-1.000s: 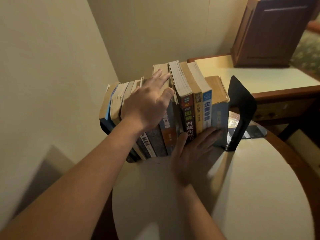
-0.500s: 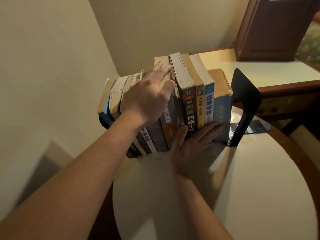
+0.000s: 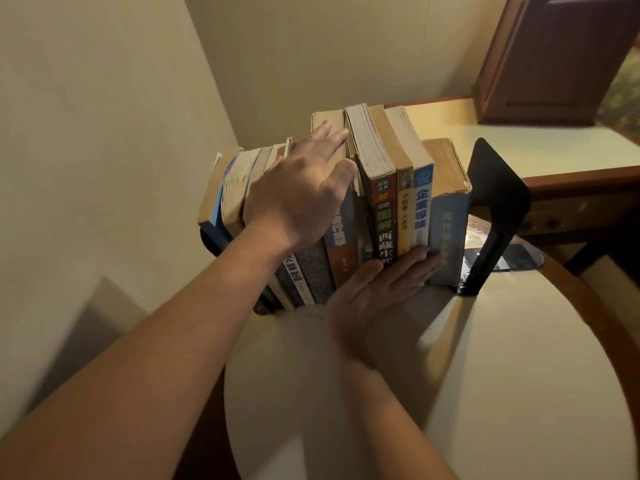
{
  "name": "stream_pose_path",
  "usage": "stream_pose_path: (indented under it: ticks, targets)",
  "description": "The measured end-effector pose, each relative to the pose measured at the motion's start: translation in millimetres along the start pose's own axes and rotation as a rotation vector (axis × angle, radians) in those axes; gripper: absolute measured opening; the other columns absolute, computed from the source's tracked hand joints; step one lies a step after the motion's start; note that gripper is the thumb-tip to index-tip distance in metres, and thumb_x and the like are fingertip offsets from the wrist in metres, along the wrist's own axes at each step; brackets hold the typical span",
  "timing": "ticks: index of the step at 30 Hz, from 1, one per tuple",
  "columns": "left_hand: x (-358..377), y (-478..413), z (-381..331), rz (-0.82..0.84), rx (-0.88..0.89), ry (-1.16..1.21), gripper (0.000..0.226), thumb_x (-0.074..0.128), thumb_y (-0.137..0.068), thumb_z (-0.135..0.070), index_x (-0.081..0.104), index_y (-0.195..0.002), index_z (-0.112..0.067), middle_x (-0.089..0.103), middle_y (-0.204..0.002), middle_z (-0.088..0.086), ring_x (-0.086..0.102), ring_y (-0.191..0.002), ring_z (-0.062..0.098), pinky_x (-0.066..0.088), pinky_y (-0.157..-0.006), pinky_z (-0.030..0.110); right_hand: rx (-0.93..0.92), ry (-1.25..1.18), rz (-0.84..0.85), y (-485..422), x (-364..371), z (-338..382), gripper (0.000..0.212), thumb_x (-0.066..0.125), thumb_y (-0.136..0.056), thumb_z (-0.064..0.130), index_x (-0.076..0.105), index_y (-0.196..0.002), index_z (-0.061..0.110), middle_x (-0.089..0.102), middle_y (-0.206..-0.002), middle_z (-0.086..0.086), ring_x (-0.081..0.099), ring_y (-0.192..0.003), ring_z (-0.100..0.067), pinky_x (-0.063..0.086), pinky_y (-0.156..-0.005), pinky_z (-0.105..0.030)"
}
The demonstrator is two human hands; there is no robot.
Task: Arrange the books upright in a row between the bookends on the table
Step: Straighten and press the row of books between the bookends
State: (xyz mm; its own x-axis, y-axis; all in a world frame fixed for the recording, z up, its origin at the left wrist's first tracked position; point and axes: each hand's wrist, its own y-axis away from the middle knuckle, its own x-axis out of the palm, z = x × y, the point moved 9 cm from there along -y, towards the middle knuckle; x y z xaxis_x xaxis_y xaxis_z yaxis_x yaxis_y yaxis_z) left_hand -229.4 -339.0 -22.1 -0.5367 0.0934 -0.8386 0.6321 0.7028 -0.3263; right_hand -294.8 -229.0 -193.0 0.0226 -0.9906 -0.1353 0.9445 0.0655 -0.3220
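Several books (image 3: 384, 188) stand in a row on the round pale table (image 3: 519, 393), spines toward me, those on the left leaning. A black bookend (image 3: 498, 209) stands at the right end, just right of a thick blue book (image 3: 448, 237). At the left end only the dark lower edge of another bookend (image 3: 213, 244) shows. My left hand (image 3: 301, 195) lies flat on the tops of the left books, fingers spread. My right hand (image 3: 377, 296) presses flat against the lower spines in the middle, holding nothing.
A wall runs close along the left and behind the books. A wooden desk (image 3: 554, 157) with a dark cabinet (image 3: 554, 57) on it stands behind at the right. A dark flat object (image 3: 512, 261) lies on the table behind the right bookend.
Both hands stay on the books, with my right hand's fingers slid slightly up the spines. The view has shifted a little; the row looks much the same.
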Motion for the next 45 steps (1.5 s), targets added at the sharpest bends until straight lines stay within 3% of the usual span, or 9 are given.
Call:
stream_pose_path:
  ticks: [5,9,14,17,20,23,28,33,45]
  targets:
    - [-1,1,1,-0.002,-0.011,-0.013,0.06,0.024,-0.092,-0.056,0.034,-0.15,-0.044,0.022,-0.162,-0.02,0.028,-0.147,0.009,0.031,-0.114,0.041,-0.051,-0.076,0.359,9,-23,-3,0.074,0.037,-0.105,0.037,-0.005,-0.16,0.012,-0.014,-0.167,-0.01,-0.012,-0.153,-0.018,-0.012,-0.123,-0.031]
    - [-7,9,-1,-0.03,-0.02,-0.058,0.059,0.024,-0.094,-0.059,0.037,-0.149,-0.043,0.027,-0.161,-0.02,0.033,-0.145,0.012,0.036,-0.113,0.046,-0.239,-0.131,0.338,-4,-60,46,0.068,0.041,-0.097,0.037,0.024,-0.156,0.007,0.005,-0.168,-0.009,0.003,-0.155,-0.027,0.016,-0.12,-0.062]
    - [-38,77,-10,-0.389,0.066,0.163,0.048,0.044,-0.099,-0.037,0.055,-0.14,-0.016,0.044,-0.154,-0.002,0.038,-0.143,0.01,0.031,-0.116,0.051,-0.852,-0.114,0.455,-35,-81,150,0.037,0.052,-0.098,0.023,0.055,-0.128,0.002,0.047,-0.148,-0.023,0.032,-0.146,-0.037,0.025,-0.119,-0.055]
    - [-37,150,32,-0.807,-0.191,0.236,0.052,0.051,-0.093,-0.032,0.047,-0.14,-0.01,0.04,-0.156,0.006,0.036,-0.143,0.012,0.037,-0.112,0.046,-1.062,0.022,0.647,-40,-56,195,0.031,0.055,-0.097,0.027,0.065,-0.118,0.006,0.059,-0.137,-0.015,0.046,-0.137,-0.032,0.035,-0.113,-0.049]
    - [2,182,86,-0.898,-0.58,0.556,0.068,0.05,-0.09,-0.042,0.03,-0.151,-0.021,0.032,-0.157,-0.001,0.033,-0.137,-0.001,0.04,-0.111,0.049,-1.195,0.212,0.927,-28,-14,219,0.033,0.052,-0.099,0.037,0.067,-0.119,0.015,0.06,-0.138,-0.005,0.046,-0.137,-0.025,0.037,-0.112,-0.047]
    - [19,163,99,-0.891,-0.532,0.732,0.076,0.049,-0.093,-0.055,0.018,-0.157,-0.028,0.038,-0.153,-0.013,0.036,-0.142,0.008,0.04,-0.111,0.053,-1.16,0.409,1.178,-18,36,228,0.048,0.048,-0.098,0.052,0.061,-0.13,0.018,0.058,-0.138,0.0,0.05,-0.129,-0.02,0.042,-0.105,-0.039]
    - [26,128,83,-1.051,-0.444,0.76,0.072,0.057,-0.093,-0.047,0.03,-0.151,-0.013,0.047,-0.144,0.006,0.046,-0.135,0.024,0.043,-0.105,0.055,-1.039,0.755,1.397,-13,99,219,0.06,0.037,-0.1,0.062,0.047,-0.145,0.024,0.058,-0.139,-0.004,0.053,-0.123,-0.026,0.039,-0.091,-0.033]
    - [32,124,66,-1.163,-0.523,0.57,0.077,0.062,-0.084,-0.051,0.039,-0.14,-0.004,0.05,-0.132,0.007,0.051,-0.122,0.026,0.046,-0.098,0.053,-0.99,0.8,1.429,-10,134,215,0.08,0.024,-0.091,0.081,0.028,-0.155,0.033,0.042,-0.156,-0.003,0.036,-0.144,-0.029,0.022,-0.118,-0.056]
    - [41,112,66,-1.248,-0.597,0.378,0.095,0.061,-0.071,-0.058,0.039,-0.141,0.003,0.049,-0.128,0.013,0.046,-0.119,0.026,0.038,-0.1,0.046,-1.029,0.807,1.496,1,138,208,0.101,0.027,-0.078,0.089,0.018,-0.159,0.029,0.032,-0.16,0.006,0.035,-0.143,-0.022,0.032,-0.114,-0.048]
